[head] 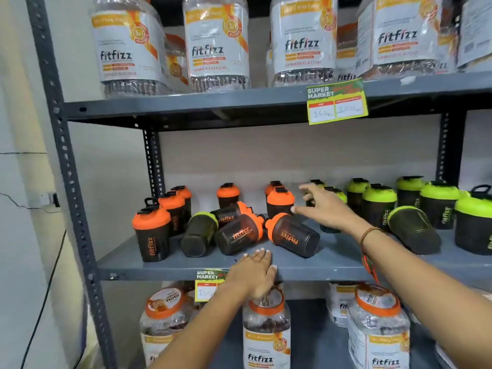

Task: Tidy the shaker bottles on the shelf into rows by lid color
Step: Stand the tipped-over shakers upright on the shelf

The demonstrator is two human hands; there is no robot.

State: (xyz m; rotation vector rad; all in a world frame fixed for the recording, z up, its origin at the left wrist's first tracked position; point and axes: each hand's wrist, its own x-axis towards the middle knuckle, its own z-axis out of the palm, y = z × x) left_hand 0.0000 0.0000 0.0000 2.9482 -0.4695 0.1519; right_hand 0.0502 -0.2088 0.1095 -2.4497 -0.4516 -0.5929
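Observation:
Black shaker bottles stand and lie on the middle grey shelf [186, 265]. Orange-lidded ones stand at the left [151, 230] and at the back [280, 202]. In the middle lie several on their sides: two orange-lidded [241, 234] [292, 235] and one green-lidded [198, 233]. Green-lidded bottles stand at the right [379, 202], and one lies tipped [412, 231]. My right hand [323, 206] reaches over the shelf with fingers spread, just right of the upright orange bottle, holding nothing. My left hand [253, 275] rests flat on the shelf's front edge.
Large Fitfizz jars fill the shelf above [217, 46] and the shelf below [266, 331]. Yellow price tags hang from the upper shelf edge [336, 102] and the middle one [206, 286]. A grey upright post [69, 182] bounds the left side, with a wall beyond.

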